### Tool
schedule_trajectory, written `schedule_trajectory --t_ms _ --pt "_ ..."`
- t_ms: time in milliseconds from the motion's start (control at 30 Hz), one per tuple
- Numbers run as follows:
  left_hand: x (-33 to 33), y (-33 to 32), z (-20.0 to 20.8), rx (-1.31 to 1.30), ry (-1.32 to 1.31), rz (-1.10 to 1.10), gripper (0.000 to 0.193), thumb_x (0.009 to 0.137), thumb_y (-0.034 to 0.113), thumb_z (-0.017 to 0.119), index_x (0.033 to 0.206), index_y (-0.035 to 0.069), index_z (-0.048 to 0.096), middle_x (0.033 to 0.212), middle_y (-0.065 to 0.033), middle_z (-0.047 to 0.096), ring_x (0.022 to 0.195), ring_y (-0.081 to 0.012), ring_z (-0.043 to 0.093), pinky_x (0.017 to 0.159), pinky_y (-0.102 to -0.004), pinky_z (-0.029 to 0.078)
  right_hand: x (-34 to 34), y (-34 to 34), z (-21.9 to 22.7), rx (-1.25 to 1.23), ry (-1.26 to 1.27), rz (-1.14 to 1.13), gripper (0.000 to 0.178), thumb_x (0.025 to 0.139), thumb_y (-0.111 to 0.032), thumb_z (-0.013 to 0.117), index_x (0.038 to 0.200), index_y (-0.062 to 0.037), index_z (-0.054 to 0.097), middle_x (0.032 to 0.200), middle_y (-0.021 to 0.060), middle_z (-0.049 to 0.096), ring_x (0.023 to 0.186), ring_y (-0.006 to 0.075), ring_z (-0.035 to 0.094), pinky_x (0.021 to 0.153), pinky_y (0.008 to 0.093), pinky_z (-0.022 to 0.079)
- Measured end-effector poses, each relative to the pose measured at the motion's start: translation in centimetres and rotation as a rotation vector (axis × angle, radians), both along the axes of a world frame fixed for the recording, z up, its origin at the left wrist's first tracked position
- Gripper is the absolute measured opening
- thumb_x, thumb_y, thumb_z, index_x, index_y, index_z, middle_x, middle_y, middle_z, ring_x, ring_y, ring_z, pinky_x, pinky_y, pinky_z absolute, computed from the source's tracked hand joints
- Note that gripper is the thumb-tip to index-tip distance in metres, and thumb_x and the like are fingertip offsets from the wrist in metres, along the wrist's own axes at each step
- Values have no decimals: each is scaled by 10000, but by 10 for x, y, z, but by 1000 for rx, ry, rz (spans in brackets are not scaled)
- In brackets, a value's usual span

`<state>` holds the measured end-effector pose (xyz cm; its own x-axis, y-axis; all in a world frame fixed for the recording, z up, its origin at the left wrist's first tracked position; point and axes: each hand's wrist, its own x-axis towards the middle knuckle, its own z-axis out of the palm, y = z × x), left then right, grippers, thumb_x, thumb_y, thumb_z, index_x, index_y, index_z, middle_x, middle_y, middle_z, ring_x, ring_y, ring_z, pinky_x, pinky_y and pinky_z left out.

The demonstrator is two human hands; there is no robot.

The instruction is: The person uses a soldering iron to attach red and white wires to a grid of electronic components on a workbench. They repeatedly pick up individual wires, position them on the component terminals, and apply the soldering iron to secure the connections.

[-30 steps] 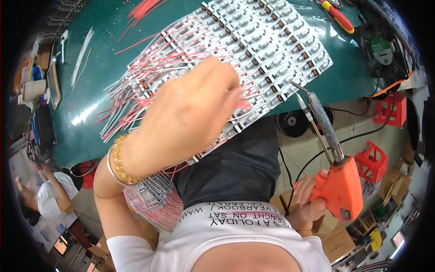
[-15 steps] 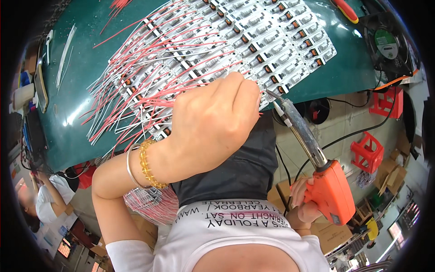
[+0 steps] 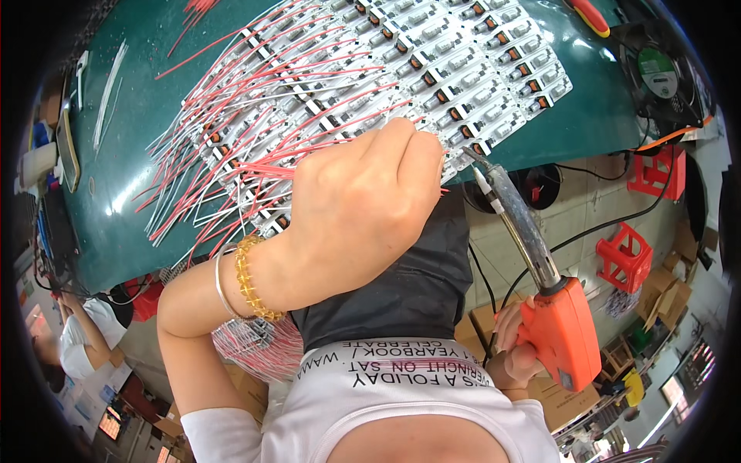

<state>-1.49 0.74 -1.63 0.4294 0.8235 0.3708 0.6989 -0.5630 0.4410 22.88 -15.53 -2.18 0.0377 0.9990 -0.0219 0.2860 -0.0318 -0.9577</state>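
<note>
My left hand (image 3: 363, 201) is closed in a pinch above the near edge of a panel of small metal-and-white parts (image 3: 463, 69). A bundle of red wires (image 3: 266, 170) runs into its grip; the fingertips are turned away from view. My right hand (image 3: 515, 343) is wrapped round the orange handle of a soldering gun (image 3: 532, 239). The gun's long metal barrel slants up to the panel's near right corner. Its dark tip sits close to the parts there, just right of my left fingers. Red and white wires fan out leftward from many of the parts.
A green table (image 3: 131, 177) carries the panel, loose white wires (image 3: 110, 96) and a red-and-yellow handled tool (image 3: 590, 17). At the right edge stands a black fan (image 3: 660, 77). Red stools (image 3: 624, 258) and black cables lie beyond. Another person (image 3: 89, 324) sits at far left.
The soldering gun's tip and barrel have shifted slightly right, away from my left fingers, and its handle a little left and down. My left hand has barely moved.
</note>
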Motion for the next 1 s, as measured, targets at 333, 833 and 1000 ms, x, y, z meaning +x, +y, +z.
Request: schedule_trajectory --t_ms 333,833,1000 --pt "1 -3 3 -30 -50 34 141 761 -6 724 818 31 601 804 -59 569 526 -177 551 486 -299 433 -8 5 -6 65 261 -13 829 860 -611 601 1315 60 432 496 -43 441 388 91 418 443 248 378" --pt "10 -8 4 -81 -110 41 144 733 -9 737 790 28 610 834 -49 587 534 -158 548 462 -277 416 6 -10 -14 14 282 14 823 838 -673 576 1257 28 470 500 -35 448 400 106 430 461 272 392" --pt "11 -8 -2 -29 -104 46 153 719 -4 731 780 34 596 820 -50 585 520 -169 539 449 -293 405 -4 -10 -5 -119 187 -159 585 848 -633 600 813 -61 483 506 -18 465 447 140 472 477 276 388"
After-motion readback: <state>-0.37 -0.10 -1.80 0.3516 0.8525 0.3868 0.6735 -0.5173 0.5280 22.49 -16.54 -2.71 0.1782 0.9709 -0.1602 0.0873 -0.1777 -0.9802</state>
